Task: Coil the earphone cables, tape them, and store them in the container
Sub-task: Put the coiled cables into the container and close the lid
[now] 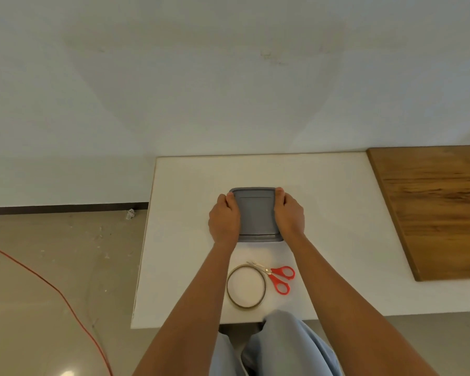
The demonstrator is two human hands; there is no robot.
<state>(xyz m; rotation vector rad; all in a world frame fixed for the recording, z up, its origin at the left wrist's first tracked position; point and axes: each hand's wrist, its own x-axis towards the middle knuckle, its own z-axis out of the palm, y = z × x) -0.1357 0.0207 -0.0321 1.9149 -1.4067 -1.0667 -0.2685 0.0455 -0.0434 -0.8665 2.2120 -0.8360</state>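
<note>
The white bench [337, 213] is spanning the lower centre of the frame. The grey lidded container [257, 215] is sitting mid-bench. My left hand [224, 218] and right hand [289, 215] are gripping its sides, fingers curled. The tape roll [245, 307] and scissors [276, 279] are lying just below it.

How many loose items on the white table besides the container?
2: tape roll near the front edge; red-handled scissors at its right, blades over its rim. Anything inside the lidded container is hidden.

White table [323, 185] set against plain pale wall [228, 77], wooden board [440, 207] seen at its right end, dark baseboard [65, 208] run along beige floor [38, 267], red cable [63, 297] trailed across it, crumpled scrap [130, 213] left by baseboard
</note>
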